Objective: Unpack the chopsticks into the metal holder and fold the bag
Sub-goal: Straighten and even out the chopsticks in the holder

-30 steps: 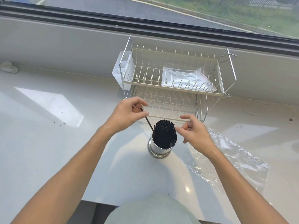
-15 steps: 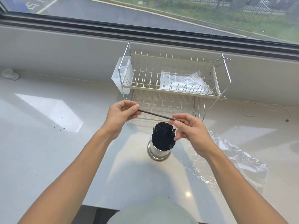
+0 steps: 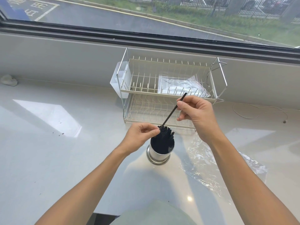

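The chopstick has tipped from level to steep, right hand pinching its top, left hand pinching its tip at the holder, bag at four o'clock; lower it straight.

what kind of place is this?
Probably a kitchen-style counter under a street-facing window: a two-tier dish rack stands by the sill, with a metal holder full of black chopsticks.

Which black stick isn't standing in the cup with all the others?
The chopstick pinched in the right hand. It slants up over the holder, while the rest stand bunched inside it.
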